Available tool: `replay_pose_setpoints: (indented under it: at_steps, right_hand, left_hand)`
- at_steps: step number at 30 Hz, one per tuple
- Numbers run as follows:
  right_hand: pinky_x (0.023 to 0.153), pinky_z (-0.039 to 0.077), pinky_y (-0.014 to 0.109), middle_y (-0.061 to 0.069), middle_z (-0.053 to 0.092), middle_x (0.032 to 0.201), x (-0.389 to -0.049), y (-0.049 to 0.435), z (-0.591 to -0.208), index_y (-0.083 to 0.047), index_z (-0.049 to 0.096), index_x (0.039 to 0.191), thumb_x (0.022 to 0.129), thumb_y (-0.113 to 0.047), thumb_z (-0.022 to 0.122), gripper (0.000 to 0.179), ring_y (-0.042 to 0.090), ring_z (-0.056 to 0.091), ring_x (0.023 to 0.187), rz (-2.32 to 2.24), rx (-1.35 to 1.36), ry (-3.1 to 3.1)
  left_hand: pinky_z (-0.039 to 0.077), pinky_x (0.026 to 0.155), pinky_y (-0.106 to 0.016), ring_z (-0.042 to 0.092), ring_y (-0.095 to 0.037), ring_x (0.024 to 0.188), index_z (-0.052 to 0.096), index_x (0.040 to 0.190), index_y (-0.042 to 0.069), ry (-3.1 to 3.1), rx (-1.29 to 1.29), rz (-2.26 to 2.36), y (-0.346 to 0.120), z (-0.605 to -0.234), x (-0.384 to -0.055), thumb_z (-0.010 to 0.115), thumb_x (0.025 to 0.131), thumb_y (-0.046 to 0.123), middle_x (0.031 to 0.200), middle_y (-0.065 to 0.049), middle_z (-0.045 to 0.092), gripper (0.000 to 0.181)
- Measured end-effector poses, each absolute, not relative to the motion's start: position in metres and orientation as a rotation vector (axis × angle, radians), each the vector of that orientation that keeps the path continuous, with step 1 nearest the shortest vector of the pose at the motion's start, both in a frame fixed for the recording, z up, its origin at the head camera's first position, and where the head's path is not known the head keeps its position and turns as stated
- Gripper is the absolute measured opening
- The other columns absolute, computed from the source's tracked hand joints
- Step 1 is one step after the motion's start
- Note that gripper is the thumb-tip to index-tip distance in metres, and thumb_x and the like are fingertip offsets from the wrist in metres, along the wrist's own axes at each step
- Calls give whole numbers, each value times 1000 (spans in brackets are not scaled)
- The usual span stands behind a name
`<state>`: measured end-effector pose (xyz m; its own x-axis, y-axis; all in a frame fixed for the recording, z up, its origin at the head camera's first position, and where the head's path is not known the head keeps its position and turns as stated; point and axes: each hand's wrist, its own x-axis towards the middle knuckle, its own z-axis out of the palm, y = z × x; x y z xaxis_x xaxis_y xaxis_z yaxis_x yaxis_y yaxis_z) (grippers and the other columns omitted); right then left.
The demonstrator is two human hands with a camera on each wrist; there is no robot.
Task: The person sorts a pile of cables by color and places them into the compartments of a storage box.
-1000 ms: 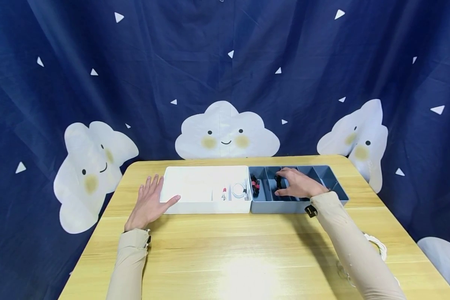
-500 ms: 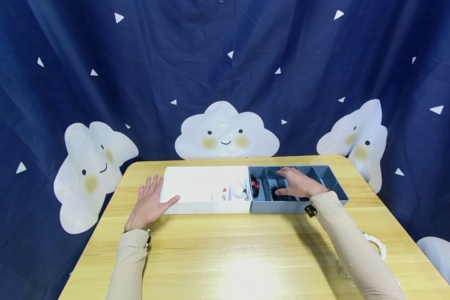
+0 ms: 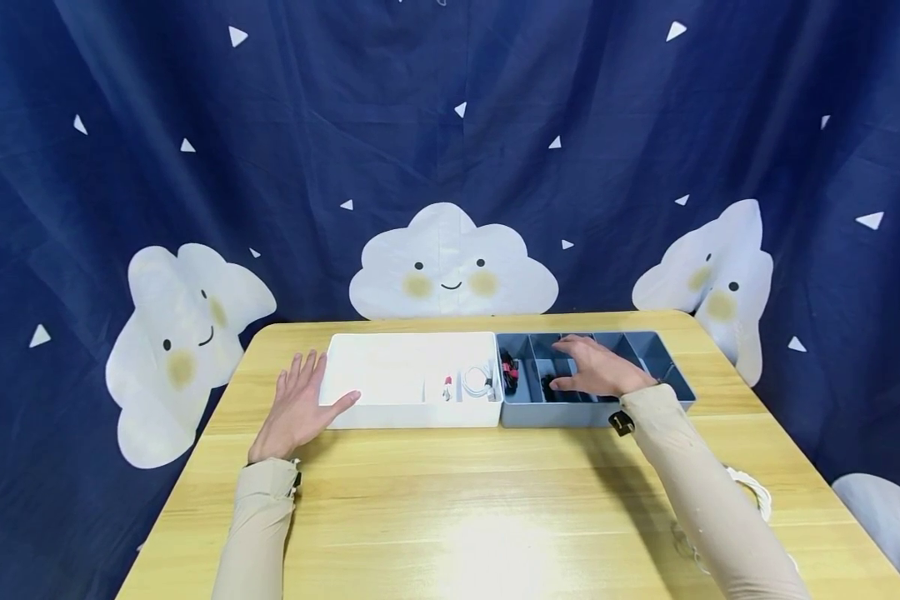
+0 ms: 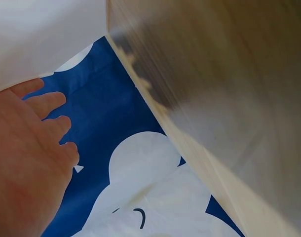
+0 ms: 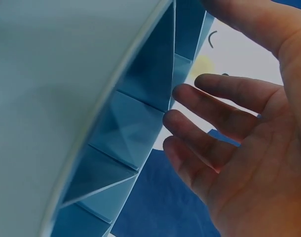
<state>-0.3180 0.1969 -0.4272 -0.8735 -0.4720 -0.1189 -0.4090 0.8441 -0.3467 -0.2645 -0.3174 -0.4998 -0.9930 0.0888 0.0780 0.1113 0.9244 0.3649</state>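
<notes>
My left hand [image 3: 296,408] lies at the left end of the white tray [image 3: 397,416], fingers straight and thumb stretched over the front rim. My right hand [image 3: 596,367] hovers over the blue-grey tray [image 3: 555,415], thumb and fingers spread apart with nothing between them. Under the thumb, a bundled black cable [image 3: 547,387] sits in the second compartment, partly hidden. In the right wrist view, the right fingers [image 5: 190,148] are relaxed beside the tray's dividers [image 5: 150,101]. The leftmost compartment holds a black cable with red parts [image 3: 509,372].
In the white tray's right-hand compartments are a coiled white cable [image 3: 477,382] and a small red-and-white item [image 3: 447,387]. White cables [image 3: 753,490] lie on the wooden table [image 3: 420,483], partly behind the right forearm. A dark blue curtain [image 3: 435,150] hangs behind the table.
The black cable has dropped from between my right thumb and fingers into the second compartment. The right hand stays over the tray, and the left hand has not moved.
</notes>
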Motion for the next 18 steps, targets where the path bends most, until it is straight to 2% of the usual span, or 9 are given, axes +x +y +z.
replay_pose_setpoints:
  at_steps: [7, 18]
  right_hand:
    - [118, 35, 68, 31, 36, 162, -313, 203, -427, 3, 45, 153, 96, -33, 73, 74, 51, 33, 150, -497, -669, 2816]
    - [116, 37, 68, 30, 42, 158, -302, 213, -422, 4, 47, 152, 97, -33, 72, 70, 51, 37, 147, -558, -680, 2846]
  left_hand:
    - [0, 127, -70, -3, -47, 161, 12, 166, 3, -3024, -158, -574, -318, -501, -265, 48, 91, 81, 174, -24, 7, 114]
    - [-1, 127, -70, -2, -48, 161, 10, 166, 3, -3021, -167, -590, -318, -501, -264, 49, 91, 80, 174, -24, 6, 114]
